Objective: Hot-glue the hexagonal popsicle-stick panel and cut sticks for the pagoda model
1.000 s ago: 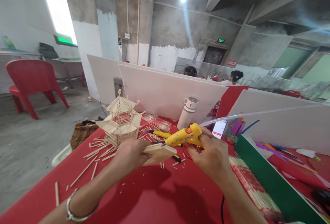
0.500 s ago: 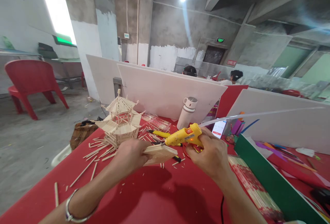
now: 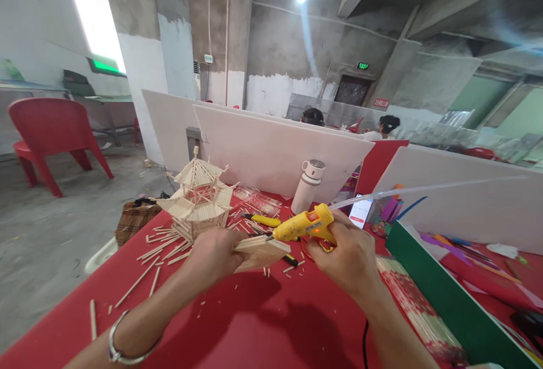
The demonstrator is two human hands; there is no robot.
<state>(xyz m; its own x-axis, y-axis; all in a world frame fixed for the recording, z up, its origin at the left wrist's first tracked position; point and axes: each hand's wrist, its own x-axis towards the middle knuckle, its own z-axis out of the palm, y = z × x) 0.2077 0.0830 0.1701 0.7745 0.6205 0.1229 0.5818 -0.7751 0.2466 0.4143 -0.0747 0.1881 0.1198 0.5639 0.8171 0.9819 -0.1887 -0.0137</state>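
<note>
My left hand (image 3: 216, 256) is closed on the left end of a flat panel of pale wooden sticks (image 3: 265, 254), held above the red table. In my right hand (image 3: 350, 253) is a yellow hot glue gun (image 3: 303, 224), its orange light lit and a long clear glue stick (image 3: 382, 193) poking out of its back. The gun's nozzle is at the panel's upper edge; whether it touches, I cannot tell. Beyond my left hand stands a pagoda model of wooden sticks (image 3: 197, 199). Behind the panel lies a yellow and black utility knife (image 3: 263, 220), partly hidden.
Loose wooden sticks (image 3: 159, 250) are scattered on the red table (image 3: 237, 335). A white bottle (image 3: 306, 188) and a phone (image 3: 361, 210) stand farther back, before white boards (image 3: 275, 137). At right, bagged sticks (image 3: 418, 301) lie beside a green box wall (image 3: 449, 290). Two people sit beyond.
The glue gun has shifted very slightly to the right along the panel's edge. Both hands otherwise keep their hold and place.
</note>
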